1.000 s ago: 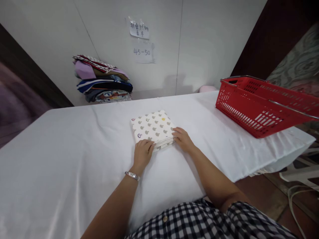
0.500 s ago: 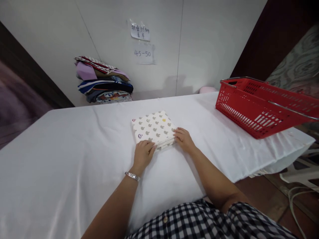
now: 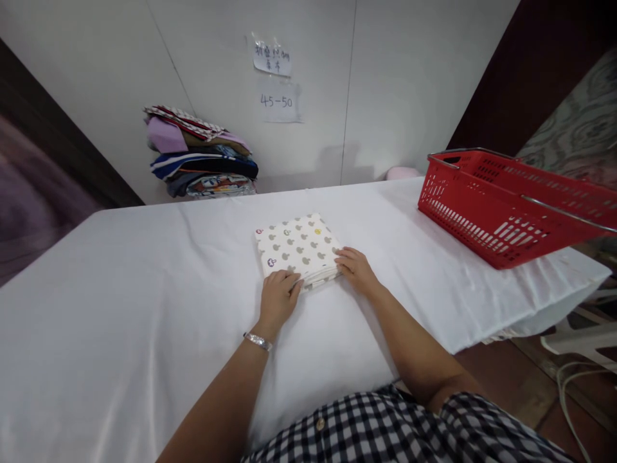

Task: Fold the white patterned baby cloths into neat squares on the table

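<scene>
A folded white cloth (image 3: pixel 299 244) printed with grey mushroom-like shapes, plus a few purple, red and yellow ones, lies flat in front of me. Several layers show along its near edge. My left hand (image 3: pixel 280 292) grips its near left corner, fingers on top and thumb at the front edge. At the near right corner, my right hand (image 3: pixel 355 267) holds the cloth with its fingers over the edge; that thumb is mostly hidden. A silvery bracelet (image 3: pixel 258 341) circles my left wrist.
A white tablecloth (image 3: pixel 193 289) covers the table. On the right stands a red plastic basket (image 3: pixel 475 212) with metal handles. A stack of folded fabrics (image 3: pixel 202 154) sits beyond the table's far edge, against the wall. Handwritten paper signs (image 3: pixel 277 99) hang above.
Both hands keep their places on the cloth's near corners, with the fingers shifting only slightly. The view has tilted a very little.
</scene>
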Tool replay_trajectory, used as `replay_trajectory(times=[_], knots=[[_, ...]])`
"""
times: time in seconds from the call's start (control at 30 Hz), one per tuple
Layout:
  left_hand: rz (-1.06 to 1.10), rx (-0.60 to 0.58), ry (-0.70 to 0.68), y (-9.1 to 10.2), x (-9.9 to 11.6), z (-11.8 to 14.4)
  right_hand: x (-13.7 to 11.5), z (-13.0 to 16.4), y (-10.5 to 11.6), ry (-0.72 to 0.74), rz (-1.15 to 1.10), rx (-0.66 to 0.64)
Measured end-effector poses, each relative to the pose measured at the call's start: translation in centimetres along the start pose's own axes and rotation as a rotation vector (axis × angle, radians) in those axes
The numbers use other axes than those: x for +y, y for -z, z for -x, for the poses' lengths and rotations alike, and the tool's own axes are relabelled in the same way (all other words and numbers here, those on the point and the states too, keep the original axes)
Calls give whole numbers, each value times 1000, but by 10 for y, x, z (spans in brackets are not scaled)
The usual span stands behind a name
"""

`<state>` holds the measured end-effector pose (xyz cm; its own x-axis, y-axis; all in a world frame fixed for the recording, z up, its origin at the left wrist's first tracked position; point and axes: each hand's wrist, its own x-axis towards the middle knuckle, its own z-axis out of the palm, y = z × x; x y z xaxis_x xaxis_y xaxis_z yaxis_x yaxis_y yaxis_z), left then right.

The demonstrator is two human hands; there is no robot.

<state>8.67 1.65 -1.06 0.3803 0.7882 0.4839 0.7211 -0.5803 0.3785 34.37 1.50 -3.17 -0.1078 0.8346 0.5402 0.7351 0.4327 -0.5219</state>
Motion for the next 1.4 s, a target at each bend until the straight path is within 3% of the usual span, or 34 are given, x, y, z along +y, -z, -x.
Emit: replay_trajectory(times=[0.33, 0.47, 0.9, 1.4], knots=[[69, 30, 78, -2, 5, -1, -8, -3, -5, 0, 8, 37], [42, 52, 33, 1, 4, 1, -9, -1, -1, 22, 0, 71], [-38, -43, -50, 0, 0, 2, 10, 5, 2, 96, -42, -28], [-52, -20, -29, -2, -1, 1, 15, 6, -5, -27, -261, 25]])
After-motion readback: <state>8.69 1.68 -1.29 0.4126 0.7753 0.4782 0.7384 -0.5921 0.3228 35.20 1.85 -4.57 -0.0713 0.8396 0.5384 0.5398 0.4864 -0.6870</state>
